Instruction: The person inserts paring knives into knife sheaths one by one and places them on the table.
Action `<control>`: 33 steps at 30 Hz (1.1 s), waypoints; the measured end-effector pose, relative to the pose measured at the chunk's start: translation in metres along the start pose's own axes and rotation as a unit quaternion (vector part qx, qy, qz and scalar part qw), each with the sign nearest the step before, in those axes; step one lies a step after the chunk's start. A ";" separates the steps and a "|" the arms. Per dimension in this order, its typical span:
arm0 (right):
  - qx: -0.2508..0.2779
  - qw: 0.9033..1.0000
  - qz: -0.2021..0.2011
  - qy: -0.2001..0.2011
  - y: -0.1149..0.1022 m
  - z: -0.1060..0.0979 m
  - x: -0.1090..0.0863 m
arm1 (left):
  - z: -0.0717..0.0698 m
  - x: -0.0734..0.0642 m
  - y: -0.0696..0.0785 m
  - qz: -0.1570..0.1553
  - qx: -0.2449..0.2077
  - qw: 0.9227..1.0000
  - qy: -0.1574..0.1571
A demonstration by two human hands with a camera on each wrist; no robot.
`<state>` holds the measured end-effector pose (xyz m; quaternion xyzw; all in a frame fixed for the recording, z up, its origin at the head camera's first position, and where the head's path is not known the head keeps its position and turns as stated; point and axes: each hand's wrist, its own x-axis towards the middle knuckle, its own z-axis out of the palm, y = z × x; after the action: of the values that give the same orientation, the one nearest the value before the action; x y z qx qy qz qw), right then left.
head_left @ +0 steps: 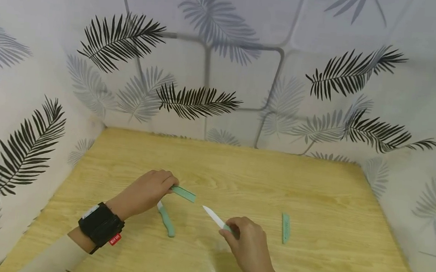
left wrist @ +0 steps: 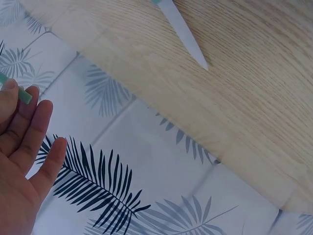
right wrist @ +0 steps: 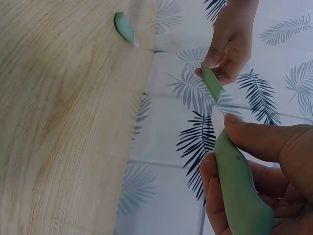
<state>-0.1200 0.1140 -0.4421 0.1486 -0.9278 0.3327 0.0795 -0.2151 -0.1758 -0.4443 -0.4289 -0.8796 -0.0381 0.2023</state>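
- Your left hand (head_left: 145, 192) pinches one end of a pale green sheath (head_left: 184, 194) between thumb and index finger; the left wrist view shows the other fingers spread away from it, loosely extended.
- The sheath is above the desk (head_left: 234, 171), its free end turned toward your right hand (head_left: 249, 241).
- Your right hand is closed around the green handle of a held knife (head_left: 213, 216), thumb along one side and fingers curled on the other.
- The held knife's white blade points up and left in the head view, its tip near the sheath's free end and apart from it.
- A second knife (head_left: 167, 221) lies on the desk just beside your left wrist, its green handle angled down and right; your left hand partly hides its white blade in the head view.
- A second sheath (head_left: 286, 229), also green, lies on the desk to the right of your right hand, well apart from the other items.
- A black strap (head_left: 101, 225) circles your left wrist, above a light sleeve (head_left: 52, 257).
- Pale fabric (head_left: 241, 80) with dark and grey leaf prints stands around the desk.
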 end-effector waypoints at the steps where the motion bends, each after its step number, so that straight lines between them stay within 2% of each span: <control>1: -0.003 1.000 -0.001 0.002 0.000 0.000 0.000 | 0.000 0.001 0.001 0.000 0.000 1.000 -0.004; 6: -0.012 1.000 -0.008 0.010 -0.002 0.000 0.001 | -0.002 0.003 0.006 -0.004 0.006 1.000 -0.016; 15: -0.013 1.000 -0.008 0.021 -0.004 -0.002 0.004 | -0.006 0.011 0.008 0.005 -0.003 1.000 -0.008; 23: 0.004 1.000 -0.001 0.005 -0.001 0.003 -0.004 | -0.001 0.009 0.015 0.018 -0.006 1.000 -0.006; 28: 0.006 1.000 -0.005 0.014 -0.001 0.003 -0.002 | -0.003 0.009 0.014 0.015 0.004 1.000 -0.016; 33: 0.000 1.000 -0.013 0.025 -0.003 0.001 0.003 | -0.008 0.011 0.009 0.021 0.019 1.000 -0.012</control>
<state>-0.1218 0.1098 -0.4405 0.1526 -0.9235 0.3352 0.1070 -0.2113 -0.1636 -0.4333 -0.4440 -0.8731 -0.0117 0.2011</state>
